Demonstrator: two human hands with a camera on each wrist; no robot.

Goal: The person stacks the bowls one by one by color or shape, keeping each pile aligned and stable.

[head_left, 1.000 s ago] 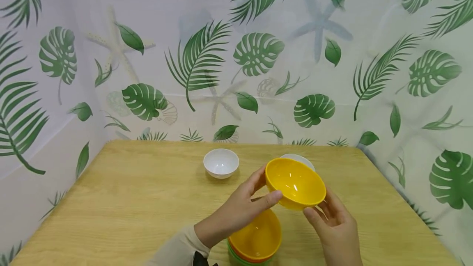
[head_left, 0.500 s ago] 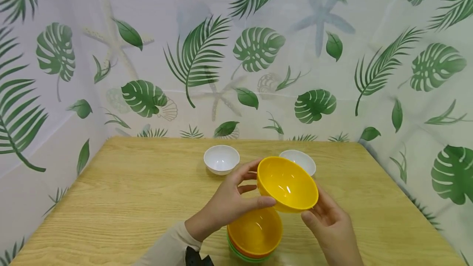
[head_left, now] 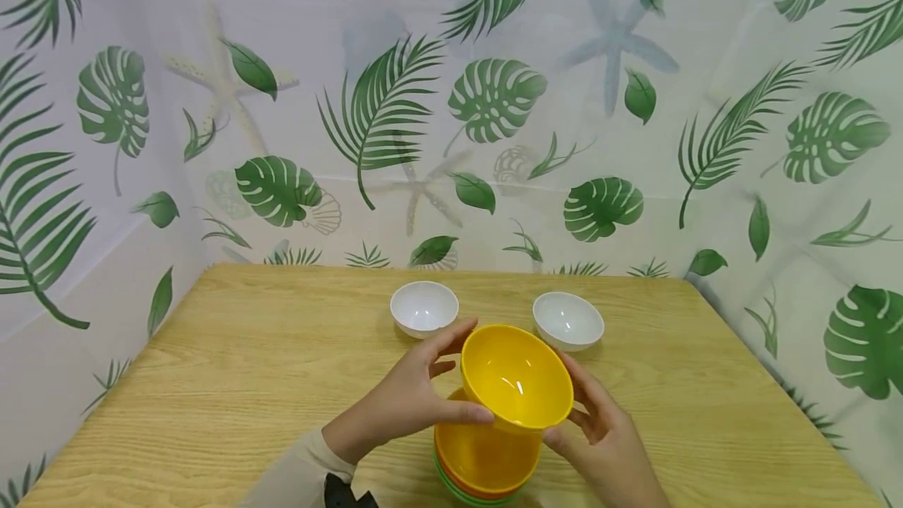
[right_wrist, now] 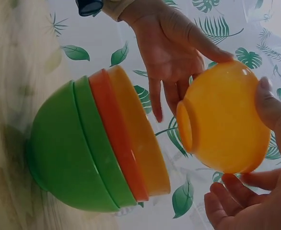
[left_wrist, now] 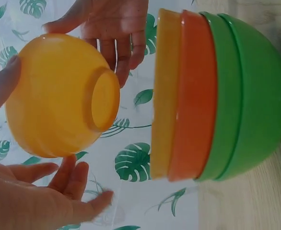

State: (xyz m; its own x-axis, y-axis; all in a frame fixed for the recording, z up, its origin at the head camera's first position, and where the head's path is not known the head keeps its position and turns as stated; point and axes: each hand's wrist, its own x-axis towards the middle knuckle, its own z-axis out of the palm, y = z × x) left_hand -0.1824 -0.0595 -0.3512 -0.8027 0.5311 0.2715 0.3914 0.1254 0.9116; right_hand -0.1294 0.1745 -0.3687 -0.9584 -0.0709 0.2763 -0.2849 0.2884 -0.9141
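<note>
A yellow bowl [head_left: 518,375] is held between both hands, tilted, just above a stack of bowls. My left hand [head_left: 409,402] grips its left side, with the thumb at the near rim and fingers behind. On the opposite side, my right hand [head_left: 608,439] pinches it between thumb and fingers. Below, the stack has another yellow bowl [head_left: 487,457] on top, then an orange bowl [left_wrist: 195,96] and two green bowls [left_wrist: 260,96]. The wrist views show a gap between the held bowl's foot and the stack.
Two white bowls stand near the back of the wooden table [head_left: 233,367], one at the middle left [head_left: 424,309] and one at the right [head_left: 567,321]. A leaf-patterned cloth [head_left: 494,202] rises behind the table and along its sides.
Both hands have carried the yellow bowl left and slightly down, closer over the stack. The right white bowl, partly covered before, now shows almost fully.
</note>
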